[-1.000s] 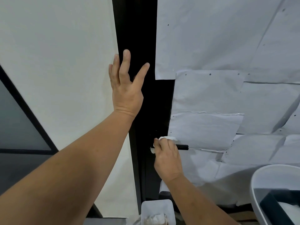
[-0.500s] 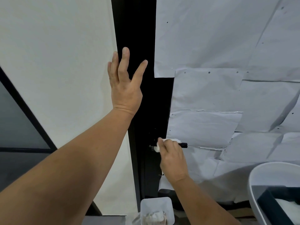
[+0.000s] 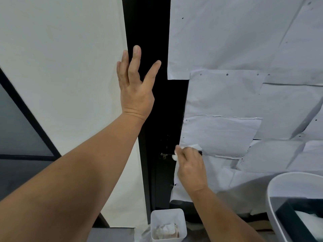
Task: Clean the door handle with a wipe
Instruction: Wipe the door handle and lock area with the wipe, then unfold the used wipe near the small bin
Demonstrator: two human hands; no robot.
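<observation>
My right hand (image 3: 190, 165) is closed around a white wipe (image 3: 174, 157) that wraps the black door handle (image 3: 200, 152). Only the handle's right tip and its small metal base (image 3: 163, 155) show; my fingers hide the rest. The handle sits on the black door edge (image 3: 157, 119), low in the middle of the view. My left hand (image 3: 135, 84) lies flat with fingers spread, pressed against the black door frame where it meets the white wall, well above the handle.
White paper sheets (image 3: 244, 102) cover the door to the right. A small white bin (image 3: 167, 224) with crumpled wipes stands on the floor below the handle. A large white container (image 3: 272, 198) with a dark insert is at the lower right. A dark glass panel (image 3: 21, 130) is at left.
My right hand with the wipe has slid a little to the right along the handle, uncovering its metal base. My left hand stays flat on the frame.
</observation>
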